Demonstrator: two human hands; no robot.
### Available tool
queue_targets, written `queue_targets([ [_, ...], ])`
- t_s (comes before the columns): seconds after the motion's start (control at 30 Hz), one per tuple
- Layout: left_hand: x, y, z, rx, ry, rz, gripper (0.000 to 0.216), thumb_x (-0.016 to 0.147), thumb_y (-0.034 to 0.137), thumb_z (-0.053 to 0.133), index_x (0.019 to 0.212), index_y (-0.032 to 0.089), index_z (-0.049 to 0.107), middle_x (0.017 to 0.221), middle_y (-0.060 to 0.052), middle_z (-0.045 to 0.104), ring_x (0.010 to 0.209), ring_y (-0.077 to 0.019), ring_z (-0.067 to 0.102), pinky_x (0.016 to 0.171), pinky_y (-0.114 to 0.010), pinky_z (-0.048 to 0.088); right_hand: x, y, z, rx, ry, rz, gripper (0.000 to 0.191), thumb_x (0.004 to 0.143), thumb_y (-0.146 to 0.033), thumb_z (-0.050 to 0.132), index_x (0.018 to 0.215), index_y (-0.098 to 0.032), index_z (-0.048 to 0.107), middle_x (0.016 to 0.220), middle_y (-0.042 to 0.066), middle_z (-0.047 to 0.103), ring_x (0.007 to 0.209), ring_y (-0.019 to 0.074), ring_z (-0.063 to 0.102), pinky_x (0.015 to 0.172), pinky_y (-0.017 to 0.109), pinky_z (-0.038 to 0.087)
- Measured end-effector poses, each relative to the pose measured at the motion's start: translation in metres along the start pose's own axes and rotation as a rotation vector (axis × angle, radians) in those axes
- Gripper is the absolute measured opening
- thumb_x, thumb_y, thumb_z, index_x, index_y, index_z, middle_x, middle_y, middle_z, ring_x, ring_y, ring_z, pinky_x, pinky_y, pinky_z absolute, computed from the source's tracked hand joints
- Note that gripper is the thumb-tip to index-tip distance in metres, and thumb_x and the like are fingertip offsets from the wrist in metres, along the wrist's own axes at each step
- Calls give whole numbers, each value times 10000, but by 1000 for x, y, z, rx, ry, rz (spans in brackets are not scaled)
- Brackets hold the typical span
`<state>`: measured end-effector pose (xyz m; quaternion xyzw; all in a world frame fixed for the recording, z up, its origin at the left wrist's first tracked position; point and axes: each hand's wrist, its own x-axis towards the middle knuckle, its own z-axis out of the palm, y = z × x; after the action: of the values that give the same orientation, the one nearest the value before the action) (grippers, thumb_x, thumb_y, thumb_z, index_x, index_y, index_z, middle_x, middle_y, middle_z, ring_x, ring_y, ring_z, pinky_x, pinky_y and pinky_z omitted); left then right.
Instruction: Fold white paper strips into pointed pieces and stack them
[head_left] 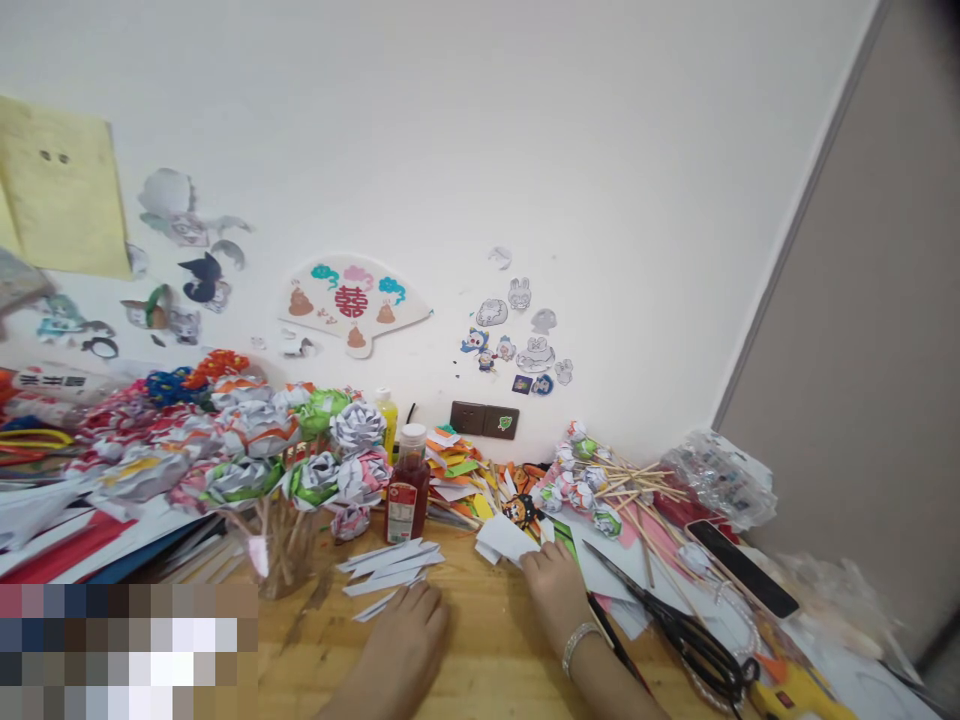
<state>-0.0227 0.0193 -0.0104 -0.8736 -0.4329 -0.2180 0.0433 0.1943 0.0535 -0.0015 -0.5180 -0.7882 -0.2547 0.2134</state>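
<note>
My left hand [409,630] is low over the wooden table, its fingers bent and pressed together at the end of a white paper strip [373,606]. Just beyond it lie several more white strips [394,566] in a loose stack. To the right, my right hand [553,590], with a bracelet at the wrist, has its fingers closed on the near edge of some small white paper pieces [504,540]. The fingertips of both hands are partly hidden. Behind the strips stands a bottle of red sauce or liquid [407,490] with a white cap.
Paper flowers [262,430] in a clear container crowd the left. Black scissors [686,630], a phone [742,568] and a yellow tool [799,690] lie at right. Stick-stemmed paper flowers [581,490] lie behind my right hand. The white wall [637,180] closes off the back.
</note>
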Motion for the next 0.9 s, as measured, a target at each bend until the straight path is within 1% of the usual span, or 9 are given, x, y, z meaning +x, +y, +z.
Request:
queue_targets([
  [0.13, 2, 3, -4, 51, -63, -51, 191, 744, 90, 390, 819, 186, 537, 881, -52, 550, 848, -201, 463, 775, -359, 346, -5, 0, 3, 5, 32, -45, 142, 742, -52, 483, 704, -161, 565, 594, 40, 548, 646, 189, 453, 627, 308, 287],
  [0.33, 1, 2, -2, 62, -76, -54, 209, 737, 79, 395, 846, 187, 536, 896, -52, 543, 857, -199, 458, 776, -349, 342, -9, 3, 13, 38, 65, -57, 119, 768, -73, 466, 780, -150, 556, 616, 30, 532, 637, 169, 444, 592, 269, 280],
  [0.43, 2, 2, -1, 64, -76, -47, 201, 739, 78, 394, 827, 186, 539, 882, -50, 544, 838, -196, 460, 766, -349, 345, -9, 6, 16, 50, 70, -33, 116, 760, -88, 481, 693, -151, 553, 600, 25, 530, 610, 162, 442, 566, 258, 275],
  [0.53, 2, 2, -2, 65, -64, -42, 184, 731, 84, 416, 813, 185, 546, 869, -48, 551, 827, -200, 462, 763, -356, 348, -7, 7, 13, 61, 71, 5, 181, 752, -111, 501, 578, -157, 521, 579, 26, 533, 604, 161, 451, 550, 254, 274],
  [0.63, 3, 3, -5, 30, -42, -46, 171, 728, 90, 426, 785, 180, 559, 858, -51, 564, 831, -206, 470, 777, -372, 347, -4, 6, 5, 79, 77, 36, 179, 757, -110, 492, 587, -158, 518, 578, 26, 539, 612, 162, 466, 543, 251, 285],
  [0.7, 2, 6, -6, -64, -25, -41, 184, 743, 105, 409, 796, 183, 567, 869, -57, 576, 850, -208, 477, 799, -382, 344, -3, 5, -3, 90, 85, 42, 181, 770, -106, 463, 608, -160, 522, 590, 31, 543, 620, 166, 472, 551, 256, 300],
  [0.77, 2, 10, -7, -253, -18, -52, 194, 765, 155, 396, 857, 197, 562, 913, -62, 582, 883, -203, 484, 824, -373, 347, -4, -1, -13, 117, 104, 34, 204, 795, -123, 412, 630, -166, 524, 608, 35, 545, 623, 168, 473, 572, 268, 318],
  [0.83, 2, 15, -6, -535, -42, -118, 222, 767, 245, 416, 956, 214, 529, 996, -63, 571, 929, -196, 487, 845, -344, 359, -7, -10, -25, 225, 160, 28, 231, 820, -145, 352, 667, -170, 523, 626, 42, 548, 617, 171, 477, 588, 288, 335],
  [0.9, 3, 21, -5, -863, -97, -221, 340, 754, 326, 436, 1072, 212, 459, 1106, -71, 527, 996, -193, 473, 876, -325, 354, -13, -25, -37, 340, 192, 41, 205, 819, -161, 350, 710, -182, 523, 639, 40, 555, 637, 176, 491, 605, 302, 349],
])
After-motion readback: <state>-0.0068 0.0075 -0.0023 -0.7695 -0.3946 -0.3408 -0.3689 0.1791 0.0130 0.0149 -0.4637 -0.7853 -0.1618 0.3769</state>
